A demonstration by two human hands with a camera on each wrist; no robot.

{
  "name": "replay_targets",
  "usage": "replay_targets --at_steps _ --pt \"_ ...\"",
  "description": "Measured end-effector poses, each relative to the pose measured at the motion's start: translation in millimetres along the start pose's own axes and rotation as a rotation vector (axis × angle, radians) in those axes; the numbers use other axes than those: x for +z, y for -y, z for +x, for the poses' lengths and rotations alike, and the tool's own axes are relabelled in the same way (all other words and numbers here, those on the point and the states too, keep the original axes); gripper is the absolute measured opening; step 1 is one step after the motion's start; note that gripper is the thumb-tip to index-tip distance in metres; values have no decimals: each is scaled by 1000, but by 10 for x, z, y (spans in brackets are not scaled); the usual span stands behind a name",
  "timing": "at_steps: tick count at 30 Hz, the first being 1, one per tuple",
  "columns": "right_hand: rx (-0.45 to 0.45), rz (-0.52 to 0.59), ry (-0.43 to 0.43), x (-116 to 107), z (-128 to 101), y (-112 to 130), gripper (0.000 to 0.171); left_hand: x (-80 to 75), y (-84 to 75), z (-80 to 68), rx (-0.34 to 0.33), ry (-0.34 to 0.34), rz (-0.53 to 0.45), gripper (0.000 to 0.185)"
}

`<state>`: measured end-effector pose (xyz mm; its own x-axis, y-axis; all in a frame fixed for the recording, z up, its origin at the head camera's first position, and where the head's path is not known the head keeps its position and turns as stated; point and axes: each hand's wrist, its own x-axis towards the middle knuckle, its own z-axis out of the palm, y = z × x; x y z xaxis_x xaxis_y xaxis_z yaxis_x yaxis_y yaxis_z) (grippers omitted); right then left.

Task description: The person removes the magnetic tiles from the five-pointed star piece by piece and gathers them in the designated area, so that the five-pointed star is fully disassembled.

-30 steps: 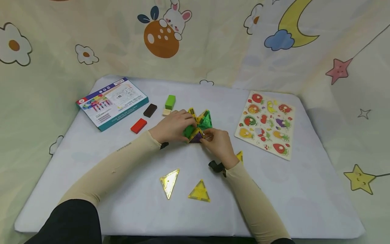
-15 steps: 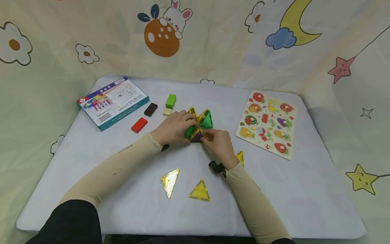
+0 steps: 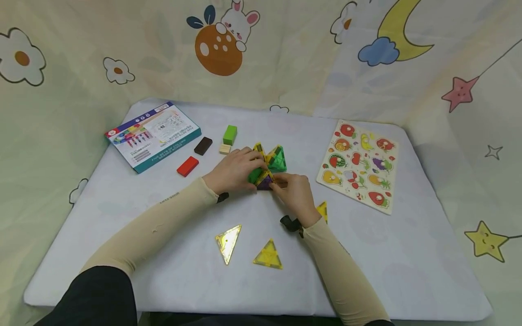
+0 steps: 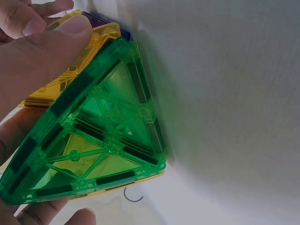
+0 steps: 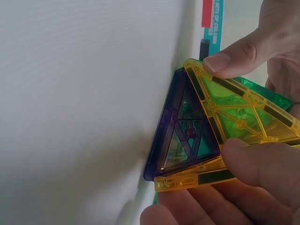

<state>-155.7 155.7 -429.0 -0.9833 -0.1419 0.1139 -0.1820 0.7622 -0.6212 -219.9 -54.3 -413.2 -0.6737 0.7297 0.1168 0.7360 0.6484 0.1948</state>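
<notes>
Between my hands stands a structure of magnetic triangle tiles. A green tile (image 4: pixel 112 112) faces the left wrist camera. In the right wrist view a purple tile (image 5: pixel 176 136) sits low against the white tabletop, beside a yellow tile (image 5: pixel 225 108). My left hand (image 3: pixel 236 170) grips the structure from the left, its thumb (image 4: pixel 56 47) on a yellow tile. From the right, my right hand (image 3: pixel 297 194) pinches a yellow tile (image 5: pixel 197 178) between thumb and fingers, at the purple tile's edge. Another green tile (image 3: pixel 278 159) stands at the far side. My left hand partly hides the structure.
Two yellow triangle tiles, one pale (image 3: pixel 229 243) and one deeper (image 3: pixel 268 255), lie nearer the body; another yellow tile (image 3: pixel 322 211) is partly behind the right wrist. Red (image 3: pixel 188 166), dark (image 3: pixel 203 146) and green blocks (image 3: pixel 230 134), a box (image 3: pixel 155 136) and a fruit puzzle board (image 3: pixel 359 166) surround them.
The whole head view has shifted slightly. Both hands keep their hold on the tile structure, with barely any movement of the fingers.
</notes>
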Motion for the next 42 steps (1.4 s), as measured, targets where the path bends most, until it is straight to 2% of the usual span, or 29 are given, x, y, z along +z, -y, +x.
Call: replay_targets --at_steps 9,15,21,27,31,37,42 --pt "-3 -26 -7 1 -24 13 27 -18 3 -6 5 -3 -18 61" --pt "-20 -47 -52 -18 -57 -17 17 -7 17 -15 5 -8 -3 59" --pt "28 -11 -35 -97 -133 -63 16 3 28 -27 7 -23 -3 59" --pt "89 13 57 -195 -268 -101 19 2 25 -30 -2 -19 -7 61" --pt "109 51 157 -251 -368 -112 20 1 26 -31 -5 -12 -10 62" --pt "82 100 370 -259 -468 -70 19 -5 41 -32 6 -14 -24 62" --pt "49 94 436 -166 -497 -14 18 -7 47 -28 7 -9 -44 61"
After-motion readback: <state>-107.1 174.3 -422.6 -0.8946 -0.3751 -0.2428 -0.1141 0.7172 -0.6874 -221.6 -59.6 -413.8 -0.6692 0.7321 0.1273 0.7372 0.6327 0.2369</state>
